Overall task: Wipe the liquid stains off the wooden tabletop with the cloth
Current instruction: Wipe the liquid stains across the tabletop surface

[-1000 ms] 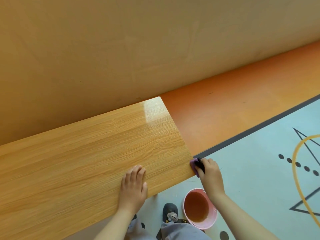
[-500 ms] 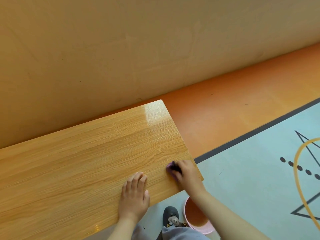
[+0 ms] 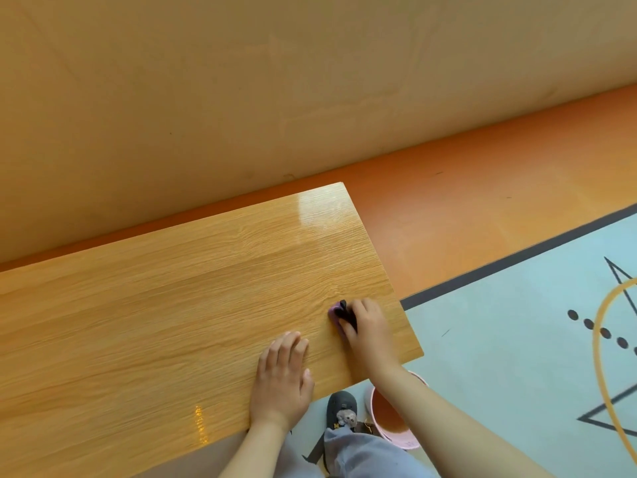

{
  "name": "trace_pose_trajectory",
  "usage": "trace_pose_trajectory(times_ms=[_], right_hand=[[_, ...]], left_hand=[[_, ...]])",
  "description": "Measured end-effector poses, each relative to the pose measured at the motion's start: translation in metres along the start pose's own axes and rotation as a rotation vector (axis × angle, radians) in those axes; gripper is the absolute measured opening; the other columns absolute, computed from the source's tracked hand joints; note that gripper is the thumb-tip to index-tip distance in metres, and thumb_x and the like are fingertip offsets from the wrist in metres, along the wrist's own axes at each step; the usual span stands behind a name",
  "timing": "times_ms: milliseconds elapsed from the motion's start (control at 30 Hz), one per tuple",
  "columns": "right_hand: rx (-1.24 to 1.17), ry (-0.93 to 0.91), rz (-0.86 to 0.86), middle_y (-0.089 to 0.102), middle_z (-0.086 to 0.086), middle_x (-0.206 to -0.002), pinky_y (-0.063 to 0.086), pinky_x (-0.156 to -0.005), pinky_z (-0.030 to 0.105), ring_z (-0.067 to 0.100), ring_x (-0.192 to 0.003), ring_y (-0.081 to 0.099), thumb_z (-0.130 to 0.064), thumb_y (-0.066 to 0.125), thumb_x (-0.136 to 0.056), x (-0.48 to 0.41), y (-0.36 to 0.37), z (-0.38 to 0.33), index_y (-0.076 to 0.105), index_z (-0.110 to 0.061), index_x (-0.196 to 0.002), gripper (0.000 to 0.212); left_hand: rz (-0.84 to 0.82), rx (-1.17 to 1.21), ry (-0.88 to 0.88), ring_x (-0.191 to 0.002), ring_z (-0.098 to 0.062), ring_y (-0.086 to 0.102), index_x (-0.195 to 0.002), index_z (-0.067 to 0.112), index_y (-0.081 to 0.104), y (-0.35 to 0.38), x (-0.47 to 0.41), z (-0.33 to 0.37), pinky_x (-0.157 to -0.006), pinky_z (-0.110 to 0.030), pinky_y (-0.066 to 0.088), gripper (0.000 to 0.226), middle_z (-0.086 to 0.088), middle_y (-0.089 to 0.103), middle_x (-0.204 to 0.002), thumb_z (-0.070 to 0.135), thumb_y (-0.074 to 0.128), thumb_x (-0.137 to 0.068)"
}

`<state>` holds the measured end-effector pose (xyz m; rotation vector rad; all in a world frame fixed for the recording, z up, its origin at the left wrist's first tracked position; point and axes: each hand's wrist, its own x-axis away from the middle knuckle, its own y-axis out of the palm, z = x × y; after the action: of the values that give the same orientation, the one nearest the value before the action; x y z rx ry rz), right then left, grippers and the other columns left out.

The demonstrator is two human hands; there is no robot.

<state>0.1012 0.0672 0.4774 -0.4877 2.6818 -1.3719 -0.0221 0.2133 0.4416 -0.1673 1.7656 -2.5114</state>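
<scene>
I count 1 wooden tabletop, running from the left edge to the middle of my view. On it I see 2 hands: 1 left hand at the near edge and 1 right hand just to its right. There is 1 cloth, purple and dark. On the floor by the near right corner I count 1 pink basin and 1 dark shoe. To the right, 4 black dots show whole.
</scene>
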Motion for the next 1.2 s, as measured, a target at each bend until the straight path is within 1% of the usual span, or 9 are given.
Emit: trace_pose_trajectory(times_ms=[167,367,533,667,800,867,1000,1067,1200], right_hand=[[0.005,-0.126,-0.118,0.053,0.003,-0.094,0.036,-0.070,0.024,0.019,-0.091,0.047,-0.020,0.062,-0.087,-0.014,0.009,-0.004,0.057,-0.010,-0.094,0.014],[-0.024,0.173,0.128,0.052,0.008,-0.087,0.030,-0.070,0.027,0.028,-0.089,0.050,-0.021,0.062,-0.087,-0.049,-0.039,0.044,0.058,-0.006,-0.090,0.016],[-0.018,0.189,0.165,0.047,0.002,-0.083,0.027,-0.068,0.025,0.021,-0.084,0.045,-0.023,0.061,-0.088,-0.038,-0.039,0.040,0.056,-0.007,-0.086,0.018],[-0.029,0.028,0.035,0.047,-0.004,-0.081,0.026,-0.066,0.019,0.013,-0.078,0.041,-0.017,0.068,-0.082,0.008,-0.019,0.022,0.055,-0.012,-0.082,0.014],[-0.054,-0.055,-0.099,0.041,-0.012,-0.078,0.032,-0.067,0.011,0.007,-0.075,0.041,-0.013,0.069,-0.082,0.064,-0.025,0.038,0.052,-0.015,-0.077,0.018],[-0.042,0.011,-0.089,0.041,-0.016,-0.077,0.033,-0.067,0.012,0.010,-0.075,0.045,-0.011,0.070,-0.081,0.077,-0.040,0.057,0.052,-0.016,-0.076,0.019],[0.021,0.228,0.037,0.048,0.000,-0.074,0.032,-0.062,0.024,0.019,-0.072,0.047,-0.012,0.069,-0.082,0.071,-0.068,0.091,0.050,-0.014,-0.074,0.021],[0.003,0.295,0.094,0.048,0.002,-0.075,0.031,-0.061,0.026,0.019,-0.073,0.047,-0.012,0.067,-0.084,0.062,-0.074,0.093,0.047,-0.017,-0.073,0.023],[-0.068,0.252,0.124,0.051,0.002,-0.078,0.031,-0.064,0.026,0.021,-0.076,0.049,-0.011,0.068,-0.081,0.031,-0.061,0.064,0.055,-0.015,-0.080,0.014]], left_hand=[[-0.008,-0.003,-0.009,-0.124,-0.023,0.041,-0.121,0.018,0.048,0.000,0.000,0.000,-0.104,-0.039,0.028,0.047,-0.002,0.047,-0.129,0.033,0.045,-0.076],[0.006,-0.007,0.000,-0.124,-0.023,0.040,-0.121,0.018,0.046,0.000,0.001,0.000,-0.105,-0.038,0.027,0.046,-0.001,0.045,-0.129,0.033,0.044,-0.077],[0.010,-0.005,-0.004,-0.124,-0.023,0.040,-0.121,0.018,0.046,0.000,0.001,0.001,-0.105,-0.038,0.025,0.046,-0.001,0.045,-0.129,0.032,0.044,-0.078],[0.013,0.003,-0.004,-0.125,-0.023,0.040,-0.121,0.018,0.046,-0.001,0.001,0.000,-0.106,-0.038,0.026,0.046,-0.002,0.045,-0.130,0.032,0.044,-0.078],[-0.003,0.009,-0.012,-0.125,-0.023,0.040,-0.121,0.018,0.047,-0.001,0.001,0.000,-0.106,-0.037,0.026,0.045,-0.001,0.045,-0.130,0.032,0.044,-0.078],[-0.004,0.012,-0.014,-0.125,-0.023,0.040,-0.122,0.018,0.047,-0.001,0.002,-0.001,-0.106,-0.037,0.026,0.045,-0.001,0.045,-0.130,0.032,0.044,-0.079],[0.020,0.092,-0.029,-0.124,-0.019,0.041,-0.119,0.018,0.053,-0.003,0.003,-0.003,-0.104,-0.037,0.030,0.041,0.002,0.049,-0.128,0.032,0.044,-0.082],[0.064,0.148,-0.035,-0.120,-0.017,0.044,-0.118,0.016,0.054,-0.008,-0.004,-0.004,-0.103,-0.037,0.033,0.038,0.002,0.054,-0.125,0.029,0.042,-0.084],[0.136,0.122,-0.086,-0.122,-0.021,0.045,-0.123,0.014,0.050,-0.021,-0.042,-0.008,-0.104,-0.039,0.035,0.039,-0.003,0.053,-0.128,0.026,0.042,-0.088]])
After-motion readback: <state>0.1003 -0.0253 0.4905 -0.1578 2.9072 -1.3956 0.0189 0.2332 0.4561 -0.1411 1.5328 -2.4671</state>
